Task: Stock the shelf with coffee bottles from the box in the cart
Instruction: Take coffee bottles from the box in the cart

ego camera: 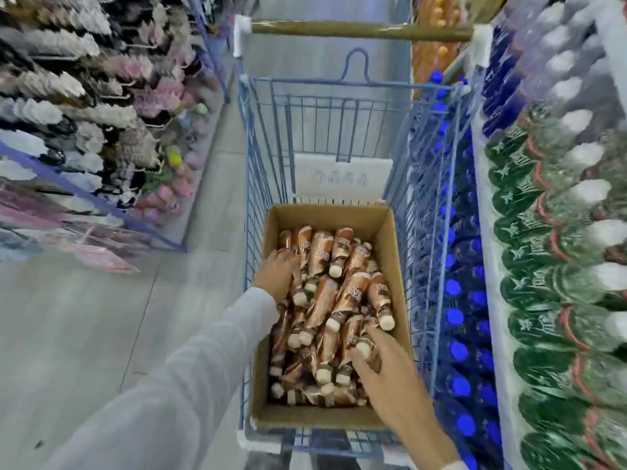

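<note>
Currently, left grip [276, 274] atop coffee bottles [339, 293], one bottle [363, 348] within right grip [385, 366]

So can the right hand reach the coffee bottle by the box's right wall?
Probably yes: that coffee bottle lies uncovered atop the pile in the open cardboard box, just beyond the right hand, though the hand seems to grip another bottle.

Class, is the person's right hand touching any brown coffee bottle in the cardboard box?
Touching. The head view shows the right hand curled round a cream-capped brown coffee bottle in the cardboard box.
</note>
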`<action>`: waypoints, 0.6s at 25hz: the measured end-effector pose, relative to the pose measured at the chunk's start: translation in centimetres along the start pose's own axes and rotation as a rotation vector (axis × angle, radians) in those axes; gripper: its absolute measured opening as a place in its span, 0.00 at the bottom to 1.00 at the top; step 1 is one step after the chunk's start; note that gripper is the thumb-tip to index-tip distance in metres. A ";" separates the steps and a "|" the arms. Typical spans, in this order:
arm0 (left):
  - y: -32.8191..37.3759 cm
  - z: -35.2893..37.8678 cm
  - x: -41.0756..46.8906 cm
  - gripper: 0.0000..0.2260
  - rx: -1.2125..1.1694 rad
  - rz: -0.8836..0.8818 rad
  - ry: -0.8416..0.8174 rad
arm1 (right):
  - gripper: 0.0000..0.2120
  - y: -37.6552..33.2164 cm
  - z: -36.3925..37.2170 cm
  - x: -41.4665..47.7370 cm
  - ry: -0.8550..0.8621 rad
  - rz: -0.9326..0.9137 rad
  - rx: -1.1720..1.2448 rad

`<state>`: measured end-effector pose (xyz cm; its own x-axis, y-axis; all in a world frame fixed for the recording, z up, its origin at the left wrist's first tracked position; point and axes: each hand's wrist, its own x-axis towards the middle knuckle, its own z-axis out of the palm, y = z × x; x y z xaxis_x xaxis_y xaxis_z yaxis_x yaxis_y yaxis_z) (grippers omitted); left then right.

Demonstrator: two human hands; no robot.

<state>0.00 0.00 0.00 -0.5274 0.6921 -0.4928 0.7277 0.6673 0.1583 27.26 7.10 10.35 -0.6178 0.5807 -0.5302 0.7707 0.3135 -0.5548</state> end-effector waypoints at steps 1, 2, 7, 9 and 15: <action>-0.7 0.2 1.8 0.32 0.065 0.044 -0.057 | 0.28 0.4 0.3 0.6 -0.009 -0.010 0.013; -1.1 0.6 3.2 0.32 0.105 0.068 -0.102 | 0.27 1.0 0.8 1.4 -0.010 0.006 0.008; -2.9 3.9 7.8 0.26 0.243 0.180 -0.228 | 0.25 2.5 1.6 2.4 -0.074 0.058 0.003; -3.8 3.9 8.4 0.25 0.206 0.211 -0.216 | 0.25 3.1 1.9 2.7 -0.092 0.071 0.010; -3.2 2.8 6.9 0.30 -0.025 0.151 -0.259 | 0.27 2.5 2.1 3.4 -0.087 0.070 -0.026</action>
<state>-4.74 1.82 -6.30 -0.2822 0.6930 -0.6635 0.7768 0.5708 0.2658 26.74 8.30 5.81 -0.5723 0.5351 -0.6214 0.8158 0.2945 -0.4977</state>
